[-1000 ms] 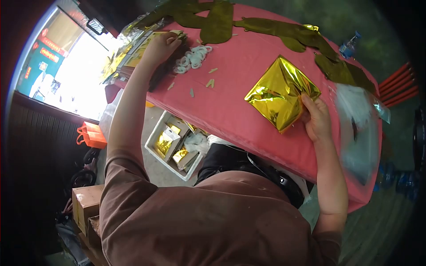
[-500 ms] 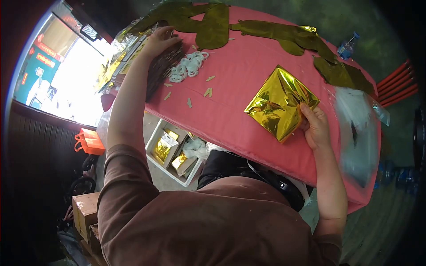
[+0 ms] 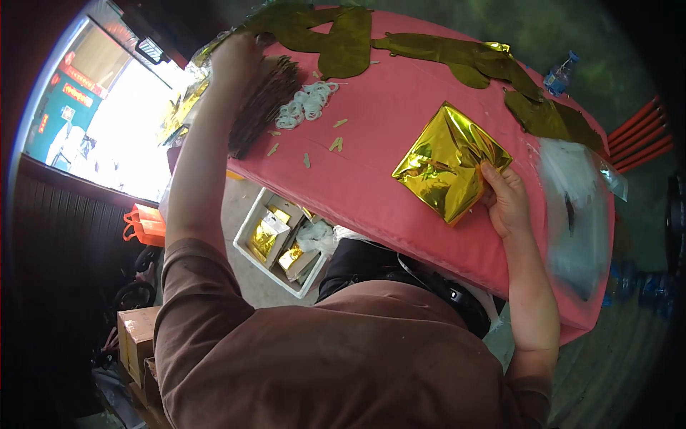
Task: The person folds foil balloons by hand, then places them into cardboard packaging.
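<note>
In my right hand [image 3: 507, 201] is a folded square of shiny gold foil [image 3: 443, 161], pinched at its near right corner and held over the pink-covered table [image 3: 371, 186]. My left hand [image 3: 239, 57] reaches to the far left of the table, smeared by motion, its fingers hidden. Close beside it lies a stack of thin brown strips [image 3: 268, 104]. White cord coils [image 3: 309, 104] rest just right of that stack. Several small pale clips or tabs [image 3: 336, 144] are scattered nearer to me.
Flat gold foil shapes [image 3: 346, 43] line the table's far edge. Clear plastic bags [image 3: 572, 207] lie on the right end, a plastic bottle [image 3: 561, 74] at the far right. Below the near edge stands a white bin [image 3: 300, 292] with gold packets. An orange bag [image 3: 145, 225] is at left.
My left hand has moved farther left and away, past the brown strips, uncovering more of them. My right hand still holds the gold foil square, nearly in place.
</note>
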Demonstrator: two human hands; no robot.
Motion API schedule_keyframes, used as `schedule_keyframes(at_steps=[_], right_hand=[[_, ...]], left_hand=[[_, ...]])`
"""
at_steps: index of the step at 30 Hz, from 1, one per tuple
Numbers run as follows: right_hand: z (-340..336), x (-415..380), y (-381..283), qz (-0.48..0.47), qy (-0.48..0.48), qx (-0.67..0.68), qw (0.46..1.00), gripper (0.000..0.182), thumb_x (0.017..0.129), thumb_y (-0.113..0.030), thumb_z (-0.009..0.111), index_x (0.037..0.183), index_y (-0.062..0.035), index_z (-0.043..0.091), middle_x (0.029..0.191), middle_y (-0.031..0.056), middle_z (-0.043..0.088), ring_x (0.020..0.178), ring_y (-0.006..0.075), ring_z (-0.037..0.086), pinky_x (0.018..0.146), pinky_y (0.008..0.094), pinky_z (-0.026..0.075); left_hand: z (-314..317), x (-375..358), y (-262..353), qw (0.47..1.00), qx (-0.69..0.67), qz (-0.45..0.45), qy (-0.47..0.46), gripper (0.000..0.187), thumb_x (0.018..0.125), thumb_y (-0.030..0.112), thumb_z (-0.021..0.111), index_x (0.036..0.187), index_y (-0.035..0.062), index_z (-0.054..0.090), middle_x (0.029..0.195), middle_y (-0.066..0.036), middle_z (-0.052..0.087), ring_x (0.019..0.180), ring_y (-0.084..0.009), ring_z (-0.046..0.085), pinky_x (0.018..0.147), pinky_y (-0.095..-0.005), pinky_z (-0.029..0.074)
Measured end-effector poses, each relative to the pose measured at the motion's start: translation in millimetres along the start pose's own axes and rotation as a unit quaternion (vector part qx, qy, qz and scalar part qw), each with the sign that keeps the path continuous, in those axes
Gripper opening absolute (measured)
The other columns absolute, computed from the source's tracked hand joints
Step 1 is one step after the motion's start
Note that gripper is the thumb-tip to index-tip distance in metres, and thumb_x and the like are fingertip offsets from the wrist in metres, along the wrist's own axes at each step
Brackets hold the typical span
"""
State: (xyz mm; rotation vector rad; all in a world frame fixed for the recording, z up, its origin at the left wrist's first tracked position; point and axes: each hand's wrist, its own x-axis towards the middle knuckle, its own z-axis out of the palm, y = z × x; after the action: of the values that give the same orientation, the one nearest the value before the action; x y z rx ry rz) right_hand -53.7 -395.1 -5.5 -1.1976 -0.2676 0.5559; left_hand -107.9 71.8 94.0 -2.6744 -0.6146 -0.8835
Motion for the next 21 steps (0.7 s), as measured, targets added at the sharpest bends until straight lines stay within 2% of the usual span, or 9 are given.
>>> schedule_keyframes(at_steps=[2,4,8,11,15,17,19,20,21], right_hand=[[0,-1,-2,0.003,-0.006,0.003,1.0,0.012,0.091,-0.018,0.056,0.095,-0.0078,0.061,0.087,0.0008,0.064,0.076,0.0094,0.062,0.065,0.0252,0.053],[-1,-1,-5,0.005,-0.013,0.006,1.0,0.013,0.091,-0.018,0.056,0.096,-0.0075,0.061,0.088,0.001,0.064,0.077,0.0097,0.062,0.066,0.0252,0.053],[-8,0,-14,-0.041,-0.038,0.064,0.996,0.016,0.092,-0.016,0.053,0.104,-0.0059,0.059,0.096,0.0025,0.064,0.085,0.0111,0.062,0.071,0.0245,0.051],[-8,-4,-28,-0.064,-0.05,0.107,0.991,0.02,0.093,-0.014,0.051,0.11,-0.0054,0.056,0.102,0.0038,0.063,0.09,0.012,0.061,0.074,0.025,0.051],[-14,0,-29,-0.081,-0.033,0.159,0.983,0.024,0.093,-0.013,0.051,0.115,-0.0054,0.053,0.107,0.005,0.062,0.094,0.0128,0.061,0.076,0.0259,0.051],[-22,3,-26,-0.078,-0.033,0.158,0.984,0.024,0.093,-0.013,0.051,0.116,-0.0055,0.053,0.107,0.0049,0.062,0.093,0.0127,0.061,0.075,0.0257,0.051],[-24,4,-27,-0.072,-0.036,0.158,0.984,0.025,0.093,-0.013,0.051,0.117,-0.0056,0.052,0.107,0.0047,0.062,0.092,0.0126,0.061,0.075,0.0255,0.051],[-22,3,-28,-0.071,-0.035,0.155,0.985,0.025,0.093,-0.013,0.051,0.116,-0.0056,0.053,0.106,0.0046,0.062,0.092,0.0124,0.061,0.074,0.0254,0.052],[-21,3,-28,-0.07,-0.034,0.152,0.985,0.024,0.093,-0.013,0.051,0.116,-0.0057,0.053,0.106,0.0045,0.062,0.091,0.0123,0.062,0.073,0.0253,0.052]], left_hand=[[-39,6,6,0.994,0.058,0.003,0.093,0.02,0.08,0.024,0.054,0.076,0.0072,0.065,0.073,-0.015,0.065,0.07,-0.0334,0.064,0.063,-0.0429,0.052],[-100,6,29,0.983,0.127,0.051,0.121,0.025,0.084,0.027,0.051,0.079,0.0064,0.063,0.072,-0.017,0.064,0.069,-0.0343,0.064,0.061,-0.0435,0.051],[-155,3,70,0.973,-0.008,0.057,0.225,0.024,0.085,0.026,0.05,0.084,0.0048,0.06,0.072,-0.018,0.063,0.068,-0.035,0.064,0.06,-0.0436,0.051],[-147,-7,98,0.963,-0.165,0.049,0.209,0.023,0.086,0.025,0.05,0.088,0.0036,0.059,0.071,-0.019,0.062,0.067,-0.0356,0.063,0.06,-0.0436,0.05],[-75,-37,134,0.933,-0.345,0.025,0.103,0.024,0.087,0.024,0.049,0.093,0.0021,0.056,0.071,-0.021,0.062,0.066,-0.0364,0.063,0.059,-0.0437,0.049],[-28,-52,146,0.902,-0.425,0.055,0.052,0.024,0.088,0.022,0.049,0.096,-0.0004,0.053,0.068,-0.018,0.062,0.062,-0.0294,0.064,0.056,-0.0384,0.048],[-21,-68,159,0.815,-0.53,-0.074,-0.22,0.019,0.091,0.022,0.052,0.096,0.0033,0.053,0.066,-0.004,0.058,0.054,-0.0109,0.057,0.05,-0.0279,0.046],[-11,-73,161,0.814,-0.531,-0.075,-0.222,0.019,0.091,0.022,0.052,0.096,0.0033,0.053,0.066,-0.004,0.058,0.054,-0.0109,0.057,0.05,-0.0279,0.046],[-2,-78,162,0.764,-0.572,-0.08,-0.288,0.019,0.091,0.022,0.053,0.095,0.0036,0.055,0.068,-0.003,0.059,0.055,-0.0087,0.057,0.05,-0.0243,0.045]])
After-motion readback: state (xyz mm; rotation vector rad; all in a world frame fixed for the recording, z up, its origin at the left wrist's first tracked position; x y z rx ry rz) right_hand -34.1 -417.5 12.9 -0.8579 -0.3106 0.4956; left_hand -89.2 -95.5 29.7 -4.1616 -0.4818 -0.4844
